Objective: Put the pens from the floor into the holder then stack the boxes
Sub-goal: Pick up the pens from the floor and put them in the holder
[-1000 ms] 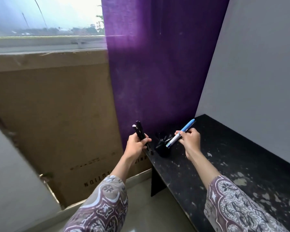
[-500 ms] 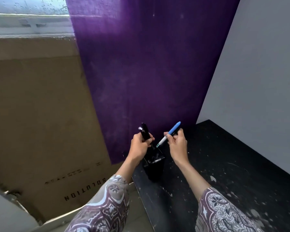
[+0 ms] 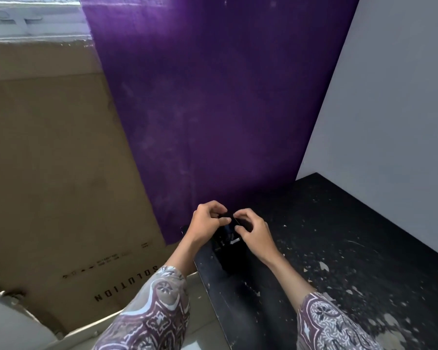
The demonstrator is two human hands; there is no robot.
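A black pen holder stands at the near left corner of the black table. Both my hands are bunched over its mouth. My left hand pinches the dark tops of the black pens, which reach down into the holder. My right hand has its fingers curled at the rim, touching the left hand's fingertips. The blue pen is out of sight, and I cannot tell whether the right hand holds it. A white pen part shows inside the holder.
A purple curtain hangs right behind the holder. A large flat cardboard box leans against the wall on the left, below the window sill. The grey wall borders the table on the right. Pale floor lies below the table edge.
Both hands came down together onto the holder's mouth. The black pens sank into the holder, and the blue pen went from sticking up in the right hand to hidden.
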